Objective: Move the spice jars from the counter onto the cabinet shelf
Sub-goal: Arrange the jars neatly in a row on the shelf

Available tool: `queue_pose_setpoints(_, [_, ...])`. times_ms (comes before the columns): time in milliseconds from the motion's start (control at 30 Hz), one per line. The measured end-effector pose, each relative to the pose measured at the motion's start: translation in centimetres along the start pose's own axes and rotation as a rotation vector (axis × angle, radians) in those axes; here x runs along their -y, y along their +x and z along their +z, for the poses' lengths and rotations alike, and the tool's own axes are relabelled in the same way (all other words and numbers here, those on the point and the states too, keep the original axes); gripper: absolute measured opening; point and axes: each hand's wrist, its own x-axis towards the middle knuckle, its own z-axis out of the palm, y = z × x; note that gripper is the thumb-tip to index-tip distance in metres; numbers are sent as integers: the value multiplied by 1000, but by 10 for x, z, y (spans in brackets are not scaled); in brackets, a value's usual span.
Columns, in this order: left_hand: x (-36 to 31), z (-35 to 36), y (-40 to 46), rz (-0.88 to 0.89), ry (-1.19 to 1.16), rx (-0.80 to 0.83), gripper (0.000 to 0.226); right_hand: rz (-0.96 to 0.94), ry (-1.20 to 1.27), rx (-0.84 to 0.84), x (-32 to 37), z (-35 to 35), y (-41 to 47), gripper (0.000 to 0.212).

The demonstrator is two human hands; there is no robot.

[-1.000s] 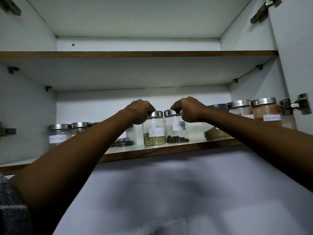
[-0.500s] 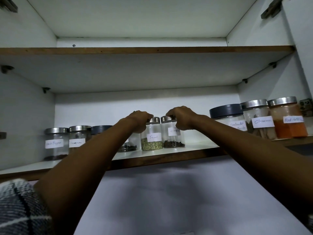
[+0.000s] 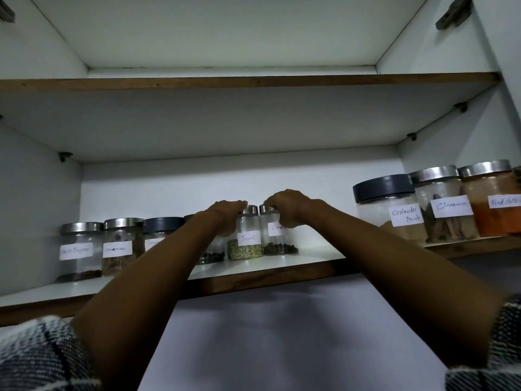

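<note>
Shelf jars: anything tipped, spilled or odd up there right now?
Nothing stands out. Every visible jar on the lower shelf stands upright with its lid on, and no spill shows. The left hand grips the Fennel jar and the right hand the Cloves jar, side by side.

Bare forearms; pushed-up sleeves (image 3: pixel 42 354) of seemingly dark-and-white checked woven fabric.

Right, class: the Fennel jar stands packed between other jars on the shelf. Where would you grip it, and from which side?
Grip the Fennel jar by its metal lid, coming from the front and above. It stands upright with the Cloves jar tight beside it, so its sides are blocked; the lid stands clear.
</note>
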Motion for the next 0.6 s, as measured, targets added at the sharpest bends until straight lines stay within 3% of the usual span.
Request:
queue_pose_setpoints(100, [3, 5, 4, -14, -1, 5, 63, 0, -24, 12, 2, 6, 7, 20])
queue_pose_setpoints(300, [9, 9, 11, -9, 14, -9, 70, 8, -42, 25, 5, 13, 18, 46])
queue_pose_setpoints(467, [9, 9, 11, -2, 10, 18, 71, 27, -60, 28, 6, 13, 20, 48])
queue_pose_setpoints(600, [12, -5, 13, -89, 2, 211, 74, 13, -198, 98, 14, 8, 12, 50])
